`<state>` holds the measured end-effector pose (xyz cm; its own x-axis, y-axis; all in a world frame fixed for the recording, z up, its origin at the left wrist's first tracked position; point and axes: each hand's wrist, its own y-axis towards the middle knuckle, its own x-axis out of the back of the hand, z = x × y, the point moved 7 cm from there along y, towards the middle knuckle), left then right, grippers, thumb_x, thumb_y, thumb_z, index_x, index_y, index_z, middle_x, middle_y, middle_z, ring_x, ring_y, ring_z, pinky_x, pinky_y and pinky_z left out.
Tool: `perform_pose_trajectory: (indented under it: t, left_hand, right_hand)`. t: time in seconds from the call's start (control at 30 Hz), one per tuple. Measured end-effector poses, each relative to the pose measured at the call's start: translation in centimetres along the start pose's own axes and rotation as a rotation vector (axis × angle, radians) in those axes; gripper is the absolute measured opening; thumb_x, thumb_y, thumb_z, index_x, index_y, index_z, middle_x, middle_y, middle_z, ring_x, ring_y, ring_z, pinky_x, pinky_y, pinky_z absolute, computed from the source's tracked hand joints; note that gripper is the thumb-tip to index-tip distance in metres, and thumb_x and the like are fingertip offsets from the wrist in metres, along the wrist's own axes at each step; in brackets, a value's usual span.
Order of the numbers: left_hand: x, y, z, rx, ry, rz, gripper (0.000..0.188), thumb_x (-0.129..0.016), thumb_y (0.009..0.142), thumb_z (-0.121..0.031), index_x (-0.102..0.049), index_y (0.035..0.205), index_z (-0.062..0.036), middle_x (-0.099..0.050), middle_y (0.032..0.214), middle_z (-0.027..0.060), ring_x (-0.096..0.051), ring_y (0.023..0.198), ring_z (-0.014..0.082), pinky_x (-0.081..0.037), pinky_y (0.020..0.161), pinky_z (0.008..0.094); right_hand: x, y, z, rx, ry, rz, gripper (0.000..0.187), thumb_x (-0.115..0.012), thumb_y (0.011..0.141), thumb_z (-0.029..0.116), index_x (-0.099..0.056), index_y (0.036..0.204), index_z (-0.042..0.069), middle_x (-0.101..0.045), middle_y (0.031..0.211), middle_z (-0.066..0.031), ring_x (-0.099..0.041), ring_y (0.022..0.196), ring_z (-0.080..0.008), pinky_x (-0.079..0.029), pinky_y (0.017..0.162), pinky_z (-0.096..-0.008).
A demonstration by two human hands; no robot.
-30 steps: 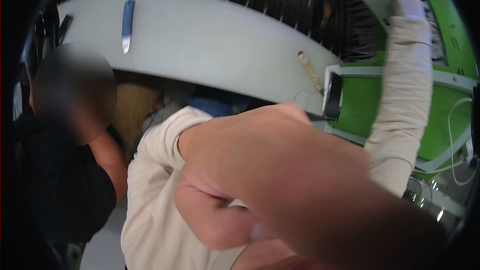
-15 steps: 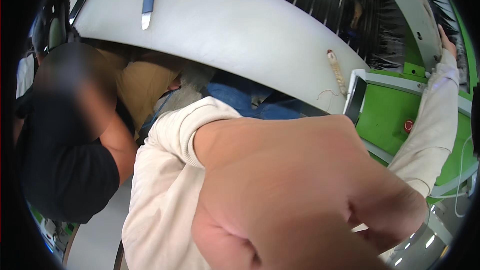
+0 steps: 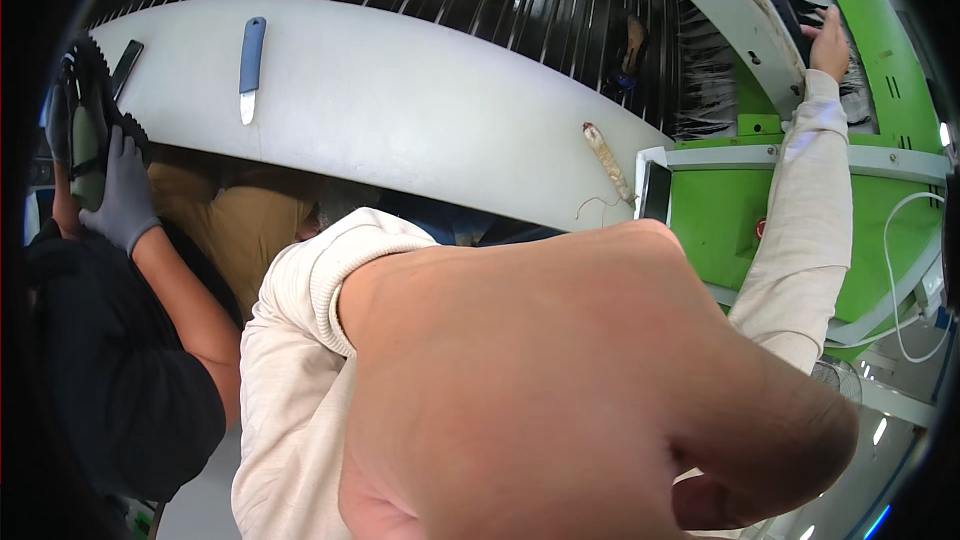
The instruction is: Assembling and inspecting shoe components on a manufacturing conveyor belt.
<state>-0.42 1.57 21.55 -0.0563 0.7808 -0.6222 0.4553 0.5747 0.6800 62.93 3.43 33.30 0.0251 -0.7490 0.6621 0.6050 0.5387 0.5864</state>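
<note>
My left hand (image 3: 520,370) fills the lower middle, very close, its back showing. Its cream sleeve comes from the left. A finger or thumb bends at its right side; the other fingers run out of the picture, and what they touch is hidden. My right hand (image 3: 829,44) reaches to the far right, fingers apart, over black-and-white bristles (image 3: 858,100) beside the green machine frame (image 3: 905,70). Nothing shows in it. Whether it touches the bristles cannot be told.
A pale worktop (image 3: 400,100) carries a blue-handled knife (image 3: 252,60), a black tool (image 3: 127,68) and a tape-wrapped stick (image 3: 605,162) with a thread. Metal rods (image 3: 480,0) lie behind. At left, a person in black with a grey glove (image 3: 125,195) holds a dark-soled shoe (image 3: 88,155).
The view has shifted, so the worktop sits lower and further left. My right hand shows more fully now, fingers spread. The person's gloved hand and shoe have come into clear view.
</note>
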Motion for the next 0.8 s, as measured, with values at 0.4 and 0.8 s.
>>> perform_pose_trajectory:
  t: [0.4,0.8]
  left_hand:
    - [1.3,7.4,2.0,0.012,-0.057,0.206,0.030,-0.058,0.097,-0.016,-0.074,0.088,0.0072,-0.065,0.068,0.0108,-0.057,0.054,0.0168,-0.045,0.050,0.0337]
    - [17.3,6.4,24.7,0.342,0.891,0.157,0.015,-0.075,0.092,-0.008,-0.061,0.094,-0.0017,-0.064,0.077,0.0016,-0.059,0.066,0.0063,-0.050,0.058,0.0266]
  right_hand:
    - [2.8,-0.5,-0.7,-0.053,-0.450,-0.132,0.065,-0.045,0.104,0.067,-0.078,0.119,0.014,-0.083,0.093,-0.0024,-0.074,0.106,-0.0322,-0.053,0.097,-0.0425]
    - [1.8,-0.8,-1.9,-0.132,-0.651,-0.048,0.041,-0.066,0.088,0.045,-0.080,0.118,0.021,-0.077,0.126,-0.0133,-0.071,0.117,-0.0396,-0.057,0.101,-0.0503]
